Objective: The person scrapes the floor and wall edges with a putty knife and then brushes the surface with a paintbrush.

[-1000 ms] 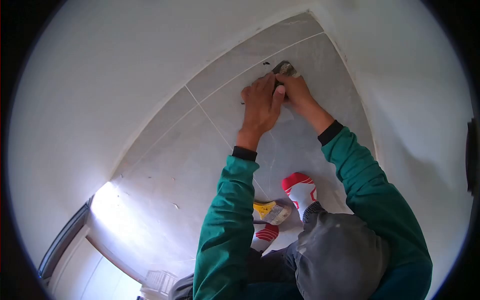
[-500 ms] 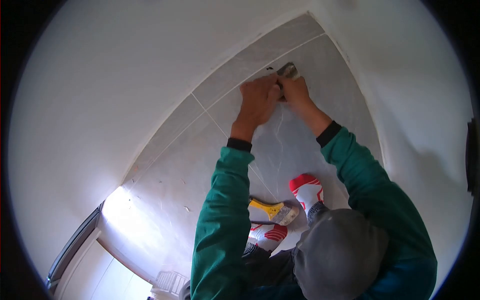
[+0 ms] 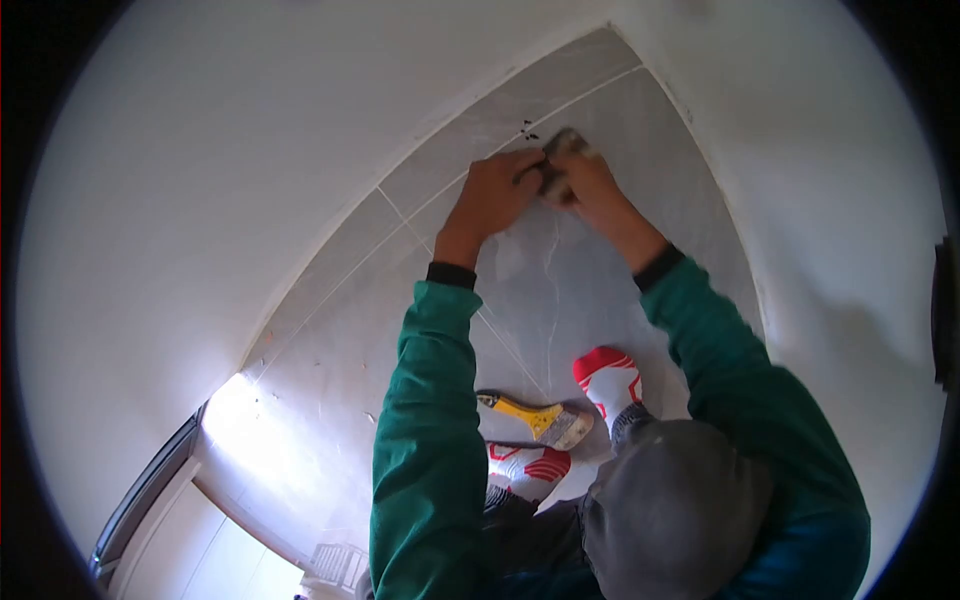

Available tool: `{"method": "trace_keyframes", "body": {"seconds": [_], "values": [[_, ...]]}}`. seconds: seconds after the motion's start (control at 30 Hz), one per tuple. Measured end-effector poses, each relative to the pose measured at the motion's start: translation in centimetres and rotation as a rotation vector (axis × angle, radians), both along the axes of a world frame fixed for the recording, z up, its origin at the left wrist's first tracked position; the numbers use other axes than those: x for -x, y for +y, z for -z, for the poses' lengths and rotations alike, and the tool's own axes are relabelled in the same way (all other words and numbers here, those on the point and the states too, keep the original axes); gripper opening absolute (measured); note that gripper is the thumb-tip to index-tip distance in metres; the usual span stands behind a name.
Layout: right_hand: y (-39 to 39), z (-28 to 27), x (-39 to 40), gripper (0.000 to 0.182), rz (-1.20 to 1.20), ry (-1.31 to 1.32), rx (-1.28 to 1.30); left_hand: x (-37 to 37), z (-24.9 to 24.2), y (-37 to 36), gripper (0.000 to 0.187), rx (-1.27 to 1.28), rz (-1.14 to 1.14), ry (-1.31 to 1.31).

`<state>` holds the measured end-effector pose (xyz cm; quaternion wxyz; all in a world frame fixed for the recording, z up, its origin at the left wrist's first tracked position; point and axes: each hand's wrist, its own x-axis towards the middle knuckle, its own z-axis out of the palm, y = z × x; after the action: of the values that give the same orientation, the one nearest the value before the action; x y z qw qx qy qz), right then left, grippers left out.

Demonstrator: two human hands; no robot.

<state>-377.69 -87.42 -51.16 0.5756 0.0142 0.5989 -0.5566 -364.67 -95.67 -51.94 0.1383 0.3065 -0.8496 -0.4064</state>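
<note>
Over the grey tiled floor, near its narrow far corner, my right hand [image 3: 592, 187] is closed on a dark, worn flat tool [image 3: 567, 142], blurred by motion. My left hand [image 3: 497, 193] meets the tool's left side with its fingers pressed together; a thin dark edge shows at its fingertips, and I cannot make out what exactly it grips. Small black bits [image 3: 528, 131] lie on the tile just beyond the left hand. A brush with a yellow handle [image 3: 520, 411] rests on the floor between my forearms, by my feet.
White walls meet at the far corner [image 3: 610, 25]. My feet in red and white socks [image 3: 608, 385] are on the floor. A door frame [image 3: 150, 490] and a white rack [image 3: 338, 565] are at the lower left. Small debris [image 3: 370, 417] dots the tiles.
My left hand has shifted a little left and down, and more black bits show on the floor. The tool in my right hand has tilted and moved slightly left.
</note>
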Motion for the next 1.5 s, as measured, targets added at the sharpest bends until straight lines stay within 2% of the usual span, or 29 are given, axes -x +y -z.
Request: {"method": "trace_keyframes", "body": {"seconds": [0.03, 0.07, 0.1, 0.17, 0.2, 0.23, 0.3, 0.33, 0.4, 0.43, 0.47, 0.5, 0.53, 0.57, 0.6, 0.67, 0.7, 0.77, 0.83, 0.87, 0.97, 1.0, 1.07, 1.13, 1.2, 1.27, 1.37, 1.43, 1.5], "values": [[1.9, -0.2, 0.6, 0.023, -0.035, 0.002, -0.032, -0.2, 0.2, 0.4, 0.041, 0.000, 0.055, 0.001], [3.5, -0.3, 1.5, 0.024, -0.141, 0.101, -0.013, -0.4, 1.0, 0.6, 0.050, 0.237, 0.011, -0.137], [4.8, -0.5, 2.4, 0.025, -0.245, 0.195, 0.004, 0.0, 1.8, 0.6, 0.050, 0.225, 0.010, -0.139], [6.3, -1.3, 4.2, 0.026, -0.272, 0.254, 0.008, 1.5, 3.1, 0.6, 0.063, 0.547, -0.181, -0.274], [6.4, -1.8, 5.4, 0.026, -0.297, 0.328, 0.037, 2.7, 3.1, 0.9, 0.070, 0.587, -0.210, -0.309], [6.4, -2.1, 6.5, 0.026, -0.298, 0.339, 0.041, 3.7, 3.1, 1.6, 0.070, 0.591, -0.215, -0.299], [6.4, -2.4, 8.5, 0.027, -0.317, 0.668, 0.088, 4.3, 2.2, 3.6, 0.063, 0.486, 0.079, -0.148], [6.1, -2.0, 9.4, 0.028, -0.289, 0.795, -0.002, 3.8, 1.9, 4.4, 0.063, 0.486, 0.077, -0.147], [5.1, -1.8, 10.9, 0.029, -0.367, 0.787, 0.044, 2.0, 1.8, 6.4, 0.049, 0.319, 0.396, 0.053], [4.4, -1.8, 11.6, 0.030, -0.444, 0.784, 0.094, 0.9, 1.6, 7.3, 0.049, 0.322, 0.400, 0.048], [3.2, -1.8, 11.9, 0.033, -0.592, 0.968, 0.064, -0.2, 1.2, 7.9, 0.042, 0.220, 0.342, 0.096], [2.1, -1.1, 12.3, 0.033, -0.581, 0.968, 0.066, -1.2, 1.1, 8.2, 0.036, 0.118, 0.286, 0.145], [0.8, -0.2, 12.6, 0.035, -0.611, 1.156, 0.095, -2.1, 1.1, 8.4, 0.036, 0.120, 0.294, 0.143], [-0.2, 0.6, 13.0, 0.038, -0.644, 1.343, 0.122, -3.1, 1.4, 8.5, 0.034, 0.158, 0.186, 0.162], [-1.4, 0.6, 13.5, 0.038, -0.644, 1.340, 0.118, -3.9, 1.3, 8.5, 0.032, 0.192, 0.073, 0.181], [-4.0, 0.4, 14.6, 0.042, -0.672, 1.303, -0.100, -5.4, 1.2, 8.3, 0.029, 0.240, -0.043, 0.193], [-5.0, 1.0, 14.5, 0.042, -0.675, 1.303, -0.099, -6.0, 1.2, 8.1, 0.027, 0.292, -0.158, 0.205], [-6.6, 2.5, 13.4, 0.041, -0.593, 1.051, -0.039, -7.0, 1.2, 7.8, 0.027, 0.269, -0.218, 0.213], [-7.3, 4.0, 8.1, 0.038, -0.637, 1.113, -0.048, -7.1, 0.7, 7.4, 0.027, 0.252, -0.274, 0.229], [-6.4, 0.7, 4.0, 0.036, -0.782, 1.006, -0.034, -7.0, 0.0, 7.1, 0.025, 0.267, -0.309, 0.259], [-2.8, 2.1, -3.7, 0.031, -1.128, 1.088, 0.306, -7.1, -2.3, 6.4, 0.020, 0.298, -0.418, 0.273], [-1.4, 1.2, -4.0, 0.031, -1.130, 1.086, 0.298, -7.3, -2.8, 6.2, 0.017, 0.317, -0.493, 0.255], [1.2, -0.9, -2.5, 0.033, -0.901, 1.052, 0.525, -8.2, -3.1, 6.1, 0.015, 0.269, -0.563, 0.248], [2.9, -4.1, 2.9, 0.025, -0.874, 0.731, 0.241, -9.1, -3.0, 6.0, 0.014, 0.223, -0.633, 0.252], [4.7, -3.8, 8.2, 0.025, -0.754, 1.116, -0.050, -10.1, -2.4, 6.4, 0.014, 0.092, -0.662, 0.183], [6.1, -1.4, 13.3, 0.029, -0.499, 1.361, 0.037, -10.0, -1.8, 7.0, 0.015, 0.064, -0.656, 0.169], [4.8, -1.0, 15.9, 0.026, -0.543, 1.252, -0.029, -9.0, -0.8, 7.9, 0.017, 0.026, -0.621, 0.160], [3.6, -1.9, 13.2, 0.027, -0.543, 1.146, -0.109, -8.0, -0.8, 8.6, 0.017, 0.014, -0.599, 0.166], [4.0, -1.1, 8.5, 0.034, -0.775, 1.268, 0.043, -7.0, -1.4, 8.7, 0.018, -0.030, -0.596, 0.200]]}}
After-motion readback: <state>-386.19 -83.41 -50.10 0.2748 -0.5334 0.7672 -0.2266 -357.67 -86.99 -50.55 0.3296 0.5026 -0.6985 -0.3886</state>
